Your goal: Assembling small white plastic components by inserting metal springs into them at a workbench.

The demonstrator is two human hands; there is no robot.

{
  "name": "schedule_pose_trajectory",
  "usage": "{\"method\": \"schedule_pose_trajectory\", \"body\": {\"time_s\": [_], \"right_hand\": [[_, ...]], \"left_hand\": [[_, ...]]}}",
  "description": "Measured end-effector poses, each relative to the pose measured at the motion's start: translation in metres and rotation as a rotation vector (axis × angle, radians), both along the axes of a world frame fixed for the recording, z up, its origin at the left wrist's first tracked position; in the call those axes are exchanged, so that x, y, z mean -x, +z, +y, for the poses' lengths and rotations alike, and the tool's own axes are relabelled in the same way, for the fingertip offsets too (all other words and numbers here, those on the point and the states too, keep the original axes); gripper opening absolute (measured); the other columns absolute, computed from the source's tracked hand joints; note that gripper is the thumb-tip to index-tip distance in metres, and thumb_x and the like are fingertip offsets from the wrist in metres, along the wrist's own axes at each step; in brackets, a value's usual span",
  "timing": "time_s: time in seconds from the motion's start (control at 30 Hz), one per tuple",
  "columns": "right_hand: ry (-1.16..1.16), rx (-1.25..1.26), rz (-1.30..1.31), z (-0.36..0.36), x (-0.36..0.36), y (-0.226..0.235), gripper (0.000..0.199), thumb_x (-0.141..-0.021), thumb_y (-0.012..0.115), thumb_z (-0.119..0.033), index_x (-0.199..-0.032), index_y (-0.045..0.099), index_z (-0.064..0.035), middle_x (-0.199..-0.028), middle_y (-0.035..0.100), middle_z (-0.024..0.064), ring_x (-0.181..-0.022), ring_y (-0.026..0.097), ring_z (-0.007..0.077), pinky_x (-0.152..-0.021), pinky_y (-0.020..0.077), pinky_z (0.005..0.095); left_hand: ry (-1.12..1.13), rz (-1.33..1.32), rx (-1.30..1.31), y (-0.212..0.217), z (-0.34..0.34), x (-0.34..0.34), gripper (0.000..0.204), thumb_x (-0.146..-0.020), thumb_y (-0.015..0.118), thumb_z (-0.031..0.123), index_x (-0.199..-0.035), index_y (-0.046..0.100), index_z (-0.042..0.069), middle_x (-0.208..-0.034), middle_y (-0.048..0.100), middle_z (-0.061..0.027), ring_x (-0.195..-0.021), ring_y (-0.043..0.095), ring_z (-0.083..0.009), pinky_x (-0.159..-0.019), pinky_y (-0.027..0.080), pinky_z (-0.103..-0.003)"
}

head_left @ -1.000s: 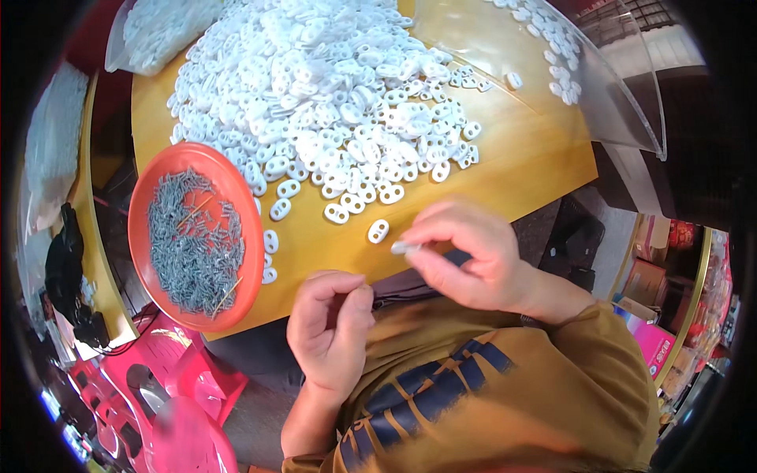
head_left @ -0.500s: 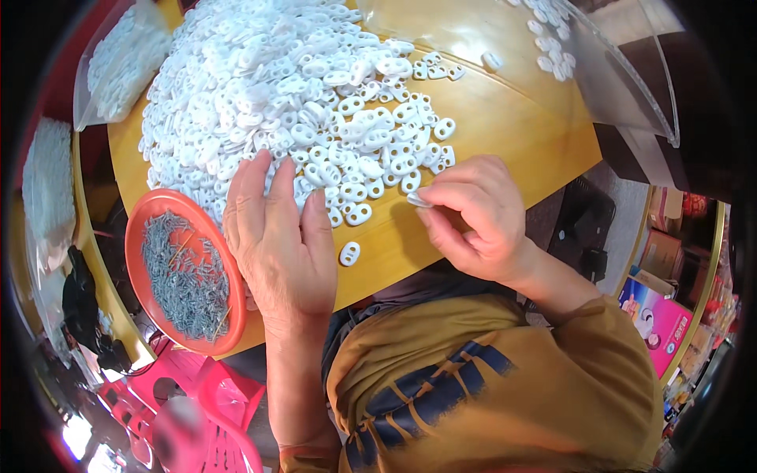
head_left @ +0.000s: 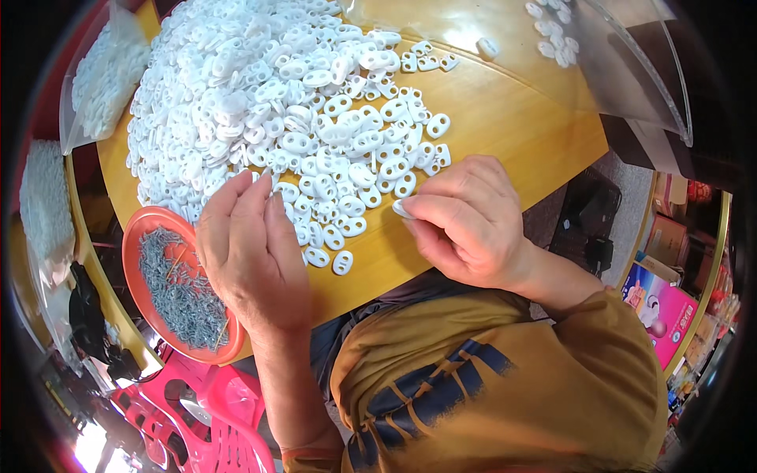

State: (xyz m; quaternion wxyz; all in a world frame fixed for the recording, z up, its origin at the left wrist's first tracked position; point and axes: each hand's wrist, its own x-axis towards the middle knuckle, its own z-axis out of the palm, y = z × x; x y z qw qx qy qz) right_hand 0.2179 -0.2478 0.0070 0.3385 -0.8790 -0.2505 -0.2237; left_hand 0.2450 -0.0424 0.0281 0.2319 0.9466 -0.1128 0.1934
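A big heap of small white oval plastic pieces with two holes (head_left: 229,87) covers much of the wooden table. Between the thumb and index finger of my right hand (head_left: 469,225) is one white oval piece (head_left: 402,209), its edge turned up. My left hand (head_left: 256,252) reaches to the near edge of the heap, palm down. Its fingers are stretched and lightly bent, with the tips against the pieces; the thumb is partly hidden. Beside it stands an orange bowl (head_left: 134,272) full of small grey metal pins or springs (head_left: 181,292).
The wooden table (head_left: 520,142) carries a few loose pieces farther back and a clear plastic sheet or container (head_left: 631,55) at right. Bags of white pieces (head_left: 110,71) sit at far left. A pink plastic chair (head_left: 213,410) is below left; shelves with boxes (head_left: 658,307) are right.
My left hand has shifted left and its fingers have drawn closer together. Two or three white pieces now lie nearer the table edge beside it. My right hand keeps its piece, slightly farther left.
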Motion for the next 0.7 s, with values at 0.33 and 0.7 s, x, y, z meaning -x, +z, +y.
{"method": "schedule_pose_trajectory", "body": {"time_s": [0.33, 0.7], "right_hand": [[0.015, 0.017, -0.028, 0.0, -0.002, -0.001, 0.025, -0.061, 0.069, -0.002, -0.083, 0.057, -0.0055, -0.078, 0.055, 0.0029, -0.067, 0.054, 0.0201, -0.061, 0.0413, 0.0315], [0.01, 0.029, -0.018, 0.001, -0.001, -0.002, 0.025, -0.06, 0.069, -0.004, -0.083, 0.058, -0.0062, -0.079, 0.055, 0.0024, -0.068, 0.054, 0.0193, -0.062, 0.0418, 0.0312]], "left_hand": [[-0.05, 0.01, -0.112, 0.004, -0.008, -0.019, 0.023, -0.071, 0.065, 0.007, -0.094, 0.065, 0.006, -0.087, 0.058, -0.0078, -0.081, 0.054, -0.0249, -0.073, 0.039, -0.036], [-0.078, -0.007, -0.124, 0.007, -0.011, -0.022, 0.011, -0.071, 0.065, 0.002, -0.082, 0.063, 0.0, -0.084, 0.059, -0.0129, -0.076, 0.056, -0.0265, -0.07, 0.041, -0.034]]}}
